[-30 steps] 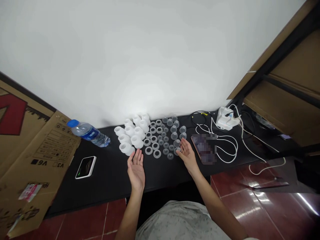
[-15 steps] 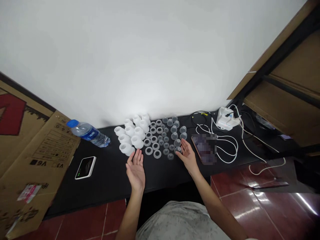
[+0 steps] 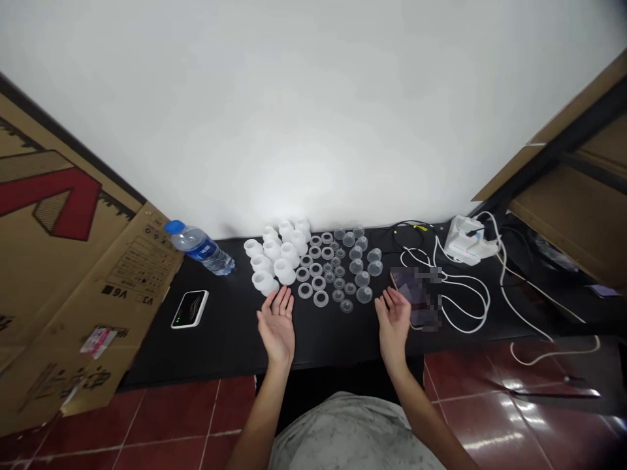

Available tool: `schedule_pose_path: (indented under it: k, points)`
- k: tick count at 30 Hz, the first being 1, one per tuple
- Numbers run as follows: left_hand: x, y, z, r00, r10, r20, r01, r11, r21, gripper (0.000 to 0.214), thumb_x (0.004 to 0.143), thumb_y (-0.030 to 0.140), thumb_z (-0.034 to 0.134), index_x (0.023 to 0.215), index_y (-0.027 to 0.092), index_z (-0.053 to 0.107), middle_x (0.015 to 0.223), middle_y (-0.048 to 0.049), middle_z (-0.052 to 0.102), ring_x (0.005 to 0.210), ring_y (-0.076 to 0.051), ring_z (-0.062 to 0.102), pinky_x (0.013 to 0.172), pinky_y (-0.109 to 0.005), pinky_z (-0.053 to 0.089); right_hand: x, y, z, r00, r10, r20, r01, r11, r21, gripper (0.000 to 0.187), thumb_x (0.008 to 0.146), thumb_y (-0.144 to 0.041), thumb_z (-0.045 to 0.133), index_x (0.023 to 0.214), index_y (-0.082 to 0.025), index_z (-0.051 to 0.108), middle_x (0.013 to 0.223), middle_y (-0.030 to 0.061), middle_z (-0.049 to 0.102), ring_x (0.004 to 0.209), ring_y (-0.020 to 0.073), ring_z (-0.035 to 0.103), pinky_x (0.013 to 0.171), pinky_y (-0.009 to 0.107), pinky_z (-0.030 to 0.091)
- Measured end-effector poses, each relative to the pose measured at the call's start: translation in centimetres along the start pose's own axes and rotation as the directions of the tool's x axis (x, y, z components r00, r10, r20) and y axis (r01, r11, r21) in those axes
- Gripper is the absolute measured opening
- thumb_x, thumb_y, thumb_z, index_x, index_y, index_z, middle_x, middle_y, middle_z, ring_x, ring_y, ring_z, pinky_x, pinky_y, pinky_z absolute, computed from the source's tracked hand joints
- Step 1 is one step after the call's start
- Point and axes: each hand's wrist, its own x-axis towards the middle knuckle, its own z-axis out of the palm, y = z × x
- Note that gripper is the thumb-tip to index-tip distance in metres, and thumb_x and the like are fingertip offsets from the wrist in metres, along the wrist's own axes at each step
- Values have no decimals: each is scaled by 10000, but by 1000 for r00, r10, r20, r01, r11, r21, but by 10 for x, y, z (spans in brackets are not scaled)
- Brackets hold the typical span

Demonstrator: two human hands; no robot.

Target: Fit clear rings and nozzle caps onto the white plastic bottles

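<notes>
**Figure: Both hands open at the rows of cups**

On my feed, my left hand (image 3: 277,326) lies open, fingers spread, just beside the white rubber cups (image 3: 281,254). My right hand (image 3: 394,320) is also open and empty, near the clear plastic cups (image 3: 362,264) and a phone (image 3: 409,297). Clear rings (image 3: 318,282) sit between them on the black table (image 3: 220,352).

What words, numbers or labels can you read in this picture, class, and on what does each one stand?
"V6" on the cardboard
"V3" on the same cardboard
The water bottle's blue label and the cardboard's small printed panel are too small to read.
The phone is blurred.
</notes>
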Motion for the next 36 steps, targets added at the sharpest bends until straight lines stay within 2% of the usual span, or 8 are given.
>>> schedule_pose_path:
  k: [3, 8, 12, 15, 19, 26, 29, 36]
  points:
    - [-4, -5, 0, 999, 43, 32, -50, 959, 279, 381, 984, 564, 729, 1180, 238, 730, 1252, -118, 748, 1213, -300, 709, 1161, -540, 495, -22, 1, -5, 997, -71, 23, 74, 977, -201, 362, 933, -466, 834, 1211, -291, 681, 1140, 81, 700, 983, 262, 692, 1022, 504, 599]
    - [-20, -7, 10, 910, 35, 414, -313, 714, 627, 307, 960, 403, 791, 1242, 281, 790, 1353, -145, 704, 1307, -357, 639, 1144, -542, 507, -31, 0, 6, 932, -51, 359, 217, 872, -439, 373, 987, -511, 741, 1307, -322, 764, 965, 58, 681, 672, 220, 603, 769, 452, 639]
    - [-27, -12, 15, 871, 18, 490, -407, 583, 703, 310, 969, 335, 780, 1277, 301, 779, 1470, -150, 663, 1421, -399, 579, 1253, -648, 386, -23, 0, 19, 895, -89, 437, 328, 795, -510, 307, 1036, -513, 668, 1257, -346, 802, 1024, 88, 698, 786, 271, 687, 835, 469, 651]
    - [-26, -16, 11, 867, 28, 498, -446, 490, 749, 133, 1024, 317, 701, 1105, 271, 797, 1398, -141, 694, 1375, -364, 635, 1196, -607, 484, -22, 1, 22, 846, -157, 509, 447, 730, -518, 304, 1097, -468, 573, 1187, -297, 808, 1208, 140, 713, 1040, 326, 727, 945, 506, 644]
    - [-21, -11, 3, 867, 89, 490, -447, 574, 686, 121, 1034, 330, 706, 1059, 244, 787, 1365, -123, 727, 1261, -289, 735, 1089, -471, 611, -27, 2, 22, 728, -203, 655, 570, 710, -414, 273, 1130, -352, 529, 1240, -261, 761, 1254, 135, 758, 1117, 300, 741, 1005, 485, 636]
    - [-28, -6, 7, 825, 28, 564, -427, 684, 592, 222, 977, 338, 795, 1186, 261, 796, 1287, -100, 795, 1193, -278, 790, 1067, -469, 659, -31, 7, 33, 797, -117, 592, 357, 882, -307, 184, 1062, -324, 666, 1207, -263, 761, 1074, 75, 794, 941, 244, 775, 871, 374, 648]
    - [-30, -10, 9, 858, -13, 514, -329, 754, 569, 449, 960, 356, 818, 1380, 262, 691, 1282, -95, 785, 1165, -259, 799, 1028, -453, 685, -30, 6, 33, 790, -68, 609, 272, 930, -249, 204, 1046, -337, 695, 1223, -268, 771, 1115, 80, 791, 980, 244, 773, 882, 363, 637]
    - [-26, -8, 7, 797, -54, 602, -390, 714, 581, 405, 999, 354, 772, 1398, 308, 721, 1280, -76, 739, 1153, -239, 780, 1031, -436, 681, -25, 3, 24, 731, 87, 676, -17, 994, -110, 397, 1055, -436, 693, 1412, -277, 625, 1165, 102, 820, 1135, 280, 783, 1043, 442, 610]
